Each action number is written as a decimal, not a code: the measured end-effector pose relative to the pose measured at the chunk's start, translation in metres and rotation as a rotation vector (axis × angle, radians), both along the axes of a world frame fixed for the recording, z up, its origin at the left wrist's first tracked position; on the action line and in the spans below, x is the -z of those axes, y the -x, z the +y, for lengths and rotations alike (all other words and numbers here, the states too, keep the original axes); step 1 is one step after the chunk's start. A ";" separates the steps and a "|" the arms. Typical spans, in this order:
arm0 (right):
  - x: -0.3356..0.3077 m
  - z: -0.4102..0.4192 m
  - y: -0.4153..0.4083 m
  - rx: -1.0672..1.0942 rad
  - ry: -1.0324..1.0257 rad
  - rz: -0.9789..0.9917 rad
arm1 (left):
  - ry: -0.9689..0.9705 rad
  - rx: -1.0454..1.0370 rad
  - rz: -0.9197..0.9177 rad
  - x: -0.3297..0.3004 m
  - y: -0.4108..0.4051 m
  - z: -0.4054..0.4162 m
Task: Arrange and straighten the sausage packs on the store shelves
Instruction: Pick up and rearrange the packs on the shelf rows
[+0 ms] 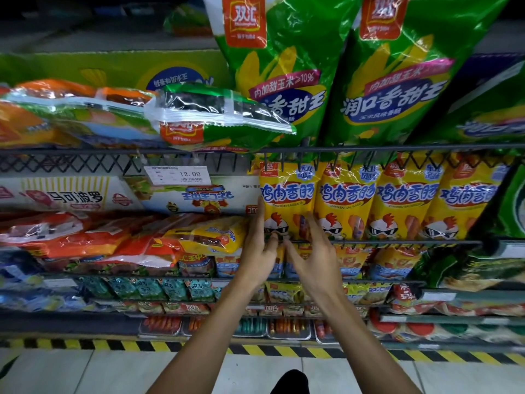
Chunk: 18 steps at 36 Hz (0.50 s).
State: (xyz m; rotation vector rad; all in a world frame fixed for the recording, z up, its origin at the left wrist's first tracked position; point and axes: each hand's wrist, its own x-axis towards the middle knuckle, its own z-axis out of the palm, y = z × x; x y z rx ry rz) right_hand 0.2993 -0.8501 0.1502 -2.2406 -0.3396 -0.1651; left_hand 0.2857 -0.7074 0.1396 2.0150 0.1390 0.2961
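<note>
The leftmost glossy yellow plastic chicken-sausage pack (287,200), hanging from the black wire rail (397,149), is being squared up: its lower edges are being touched by the left hand (260,245) and right hand (315,257), fingers extended, nothing grasped. Next, gentle alignment with neighbouring packs is being called for.

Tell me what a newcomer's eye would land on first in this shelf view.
First, the two big green corn sausage bags hanging at the top, glossy and close to the camera. Next, the row of yellow chicken sausage packs hooked on the wire rail below them, where the left hand and right hand reach the leftmost yellow pack.
</note>
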 end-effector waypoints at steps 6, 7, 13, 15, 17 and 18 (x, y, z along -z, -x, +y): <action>0.003 -0.001 0.006 -0.022 -0.001 -0.149 | -0.181 -0.037 -0.191 -0.005 0.016 -0.010; 0.003 -0.001 0.006 -0.047 0.006 -0.206 | -0.220 -0.030 -0.247 -0.005 0.019 -0.012; 0.011 0.000 -0.010 -0.202 0.141 -0.317 | -0.496 0.070 -0.245 0.008 0.014 -0.011; 0.016 -0.002 -0.014 -0.216 0.188 -0.330 | -0.537 0.077 -0.233 0.010 0.013 -0.010; 0.019 -0.004 -0.016 -0.229 0.213 -0.341 | -0.554 0.081 -0.223 0.009 0.012 -0.009; 0.019 -0.005 -0.016 -0.233 0.214 -0.343 | -0.557 0.083 -0.218 0.009 0.012 -0.008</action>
